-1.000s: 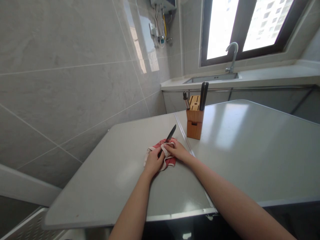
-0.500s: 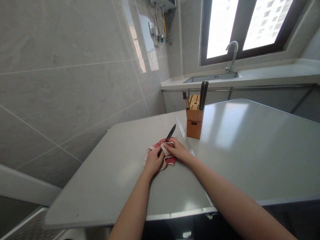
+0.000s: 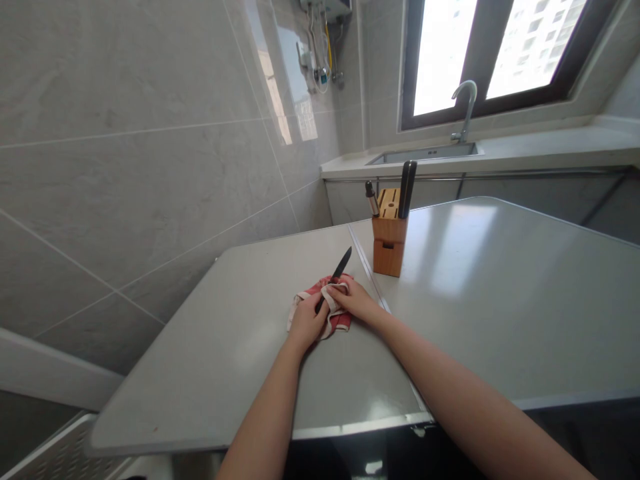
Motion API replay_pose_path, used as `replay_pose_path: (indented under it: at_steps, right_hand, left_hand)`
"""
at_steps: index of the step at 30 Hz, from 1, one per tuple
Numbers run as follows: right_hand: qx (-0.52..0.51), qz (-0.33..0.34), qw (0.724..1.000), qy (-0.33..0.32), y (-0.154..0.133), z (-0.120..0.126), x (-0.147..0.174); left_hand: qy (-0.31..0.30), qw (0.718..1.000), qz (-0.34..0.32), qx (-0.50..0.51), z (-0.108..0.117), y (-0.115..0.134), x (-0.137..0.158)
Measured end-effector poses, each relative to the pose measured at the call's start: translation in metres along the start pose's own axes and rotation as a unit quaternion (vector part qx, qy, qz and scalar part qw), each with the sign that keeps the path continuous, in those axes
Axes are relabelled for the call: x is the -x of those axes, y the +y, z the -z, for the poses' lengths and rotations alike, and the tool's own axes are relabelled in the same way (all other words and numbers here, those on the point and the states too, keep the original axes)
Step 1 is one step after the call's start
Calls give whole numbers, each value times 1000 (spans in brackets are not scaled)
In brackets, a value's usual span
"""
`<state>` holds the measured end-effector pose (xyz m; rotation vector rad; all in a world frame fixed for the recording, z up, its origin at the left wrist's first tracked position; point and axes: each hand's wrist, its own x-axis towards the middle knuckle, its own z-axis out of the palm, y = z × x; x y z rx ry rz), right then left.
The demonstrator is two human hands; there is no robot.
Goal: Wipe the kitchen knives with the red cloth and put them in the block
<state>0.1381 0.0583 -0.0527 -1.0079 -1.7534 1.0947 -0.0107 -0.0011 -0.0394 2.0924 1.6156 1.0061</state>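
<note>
A knife (image 3: 343, 263) with a dark blade points up and to the right, away from me. My left hand (image 3: 307, 321) is closed around its dark handle. A red and white cloth (image 3: 342, 323) is bunched under and around the knife, over the table. My right hand (image 3: 354, 299) pinches a fold of this cloth against the knife, close to where blade and handle meet. That part of the knife is covered by the cloth and fingers.
Beyond my right hand a wooden knife block (image 3: 389, 257) stands on the grey folding table (image 3: 240, 300), with several dark-handled tools in it. A metal seam crosses the table beside the block. Behind are a counter with a sink (image 3: 425, 155) and faucet (image 3: 467, 110); a tiled wall rises at left.
The knife blade looks slightly turned and darker than before. Both hands and the cloth stay in nearly the same place.
</note>
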Motion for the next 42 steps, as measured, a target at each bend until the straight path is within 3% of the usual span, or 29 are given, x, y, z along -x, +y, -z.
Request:
replay_pose_path:
  at_steps: [42]
  right_hand:
    - [22, -2, 1000, -4, 0, 1, 0]
  left_hand:
    - [-3, 1000, 5, 4, 0, -1, 0]
